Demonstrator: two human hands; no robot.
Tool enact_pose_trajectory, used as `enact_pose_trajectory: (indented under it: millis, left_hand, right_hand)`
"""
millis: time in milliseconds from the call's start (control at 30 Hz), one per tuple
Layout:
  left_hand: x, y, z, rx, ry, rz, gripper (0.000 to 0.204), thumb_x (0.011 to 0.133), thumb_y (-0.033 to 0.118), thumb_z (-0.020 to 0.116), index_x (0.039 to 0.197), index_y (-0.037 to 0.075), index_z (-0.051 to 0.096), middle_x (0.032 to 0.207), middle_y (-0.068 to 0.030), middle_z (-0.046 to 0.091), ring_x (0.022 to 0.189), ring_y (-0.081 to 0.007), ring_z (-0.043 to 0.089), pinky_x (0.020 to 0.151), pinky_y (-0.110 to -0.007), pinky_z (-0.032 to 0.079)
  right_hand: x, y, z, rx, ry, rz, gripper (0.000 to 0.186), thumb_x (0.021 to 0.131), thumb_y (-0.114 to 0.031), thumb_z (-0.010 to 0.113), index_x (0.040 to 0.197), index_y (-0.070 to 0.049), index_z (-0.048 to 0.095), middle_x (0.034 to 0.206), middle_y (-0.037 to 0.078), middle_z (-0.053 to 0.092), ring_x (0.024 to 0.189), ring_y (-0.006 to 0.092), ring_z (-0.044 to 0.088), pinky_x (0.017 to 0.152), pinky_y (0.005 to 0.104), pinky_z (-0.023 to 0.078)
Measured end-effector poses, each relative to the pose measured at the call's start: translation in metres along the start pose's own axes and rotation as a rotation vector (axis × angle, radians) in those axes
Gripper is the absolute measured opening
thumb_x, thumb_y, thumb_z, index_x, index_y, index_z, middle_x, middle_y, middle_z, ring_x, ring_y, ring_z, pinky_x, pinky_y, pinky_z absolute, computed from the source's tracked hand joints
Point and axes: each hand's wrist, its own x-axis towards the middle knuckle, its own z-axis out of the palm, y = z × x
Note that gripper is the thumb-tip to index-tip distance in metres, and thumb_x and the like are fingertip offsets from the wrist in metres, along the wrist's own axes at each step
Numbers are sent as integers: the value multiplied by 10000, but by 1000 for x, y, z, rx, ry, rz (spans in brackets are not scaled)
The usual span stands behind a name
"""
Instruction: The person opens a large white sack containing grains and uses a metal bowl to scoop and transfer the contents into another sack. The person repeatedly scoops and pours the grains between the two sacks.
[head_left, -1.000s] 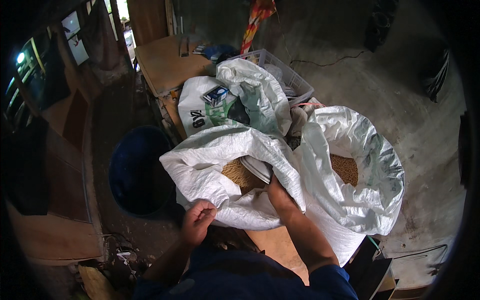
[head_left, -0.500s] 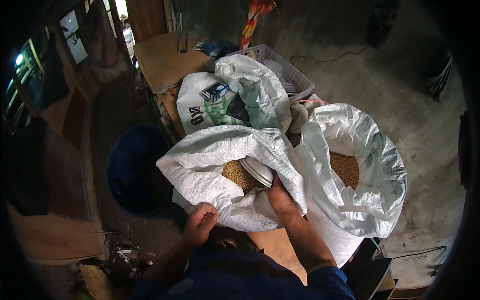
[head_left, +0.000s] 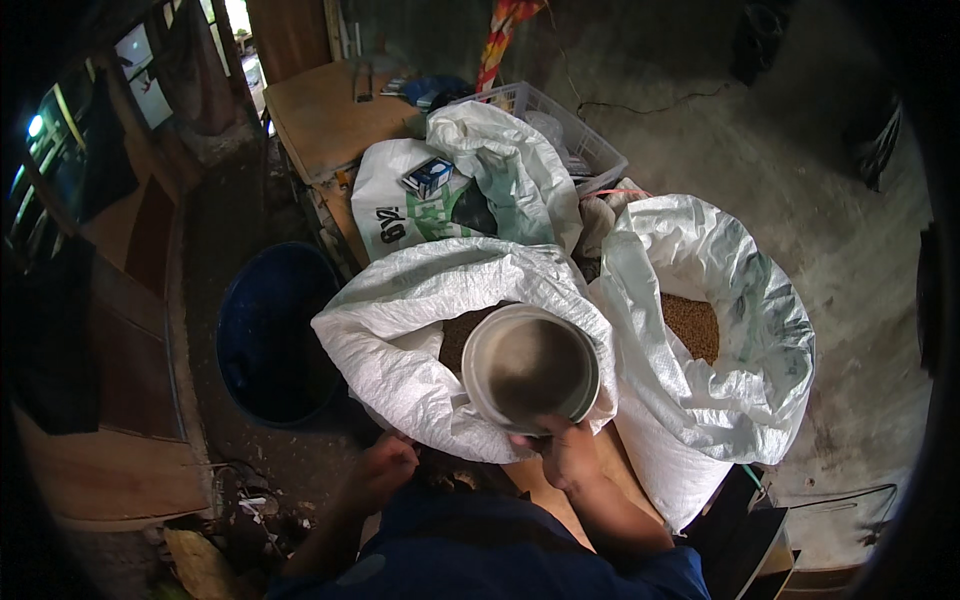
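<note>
My right hand (head_left: 565,460) grips the near rim of a round, pale metal pan (head_left: 530,360), raised over the mouth of the middle white sack (head_left: 400,300). Brown pellets or grain show, shaded, in that sack beside the pan. My left hand (head_left: 385,465) is closed at the sack's lower left edge; whether it holds the sack's fabric I cannot make out. To the right stands a second open white sack (head_left: 750,390), holding brown pellets (head_left: 690,325).
Behind are a third white sack (head_left: 390,210) with a small blue box (head_left: 428,176) on it, a plastic crate (head_left: 600,160) and a wooden board (head_left: 320,120). A blue tub (head_left: 270,340) stands on the left. A thin cable (head_left: 650,106) runs along the back.
My right hand has come up and toward me, lifting the pan out from inside the sack to over its mouth. My left hand has dropped slightly down and left.
</note>
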Motion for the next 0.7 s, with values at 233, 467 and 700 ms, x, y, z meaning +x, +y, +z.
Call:
enact_pose_trajectory:
  millis: [233,467,700]
  left_hand:
    - [-29,2,-42,140,91,-515,135,935,116,649,1021,34,713,981,-115,735,990,-237,691,936,-382,518]
    - [-190,-237,-206,1592,-739,-815,360,937,347,610,1192,127,736,1184,-173,707,1091,-366,675,937,-496,524]
    - [-15,-1,-47,893,-789,-682,481,1018,434,553,1345,90,632,1245,-140,695,1160,-290,655,1005,-412,499]
  right_hand:
    - [-68,-57,-28,166,-220,299,511,873,43,596,1372,29,486,1249,182,641,1079,353,676,855,507,611]
    - [-107,-138,-89,-685,40,-748,165,762,22,720,917,-25,751,862,139,737,867,322,742,822,421,591]
    - [-35,-278,-112,-771,389,-1011,802,825,86,577,1556,-98,304,1396,219,525,1149,353,638,963,401,541]
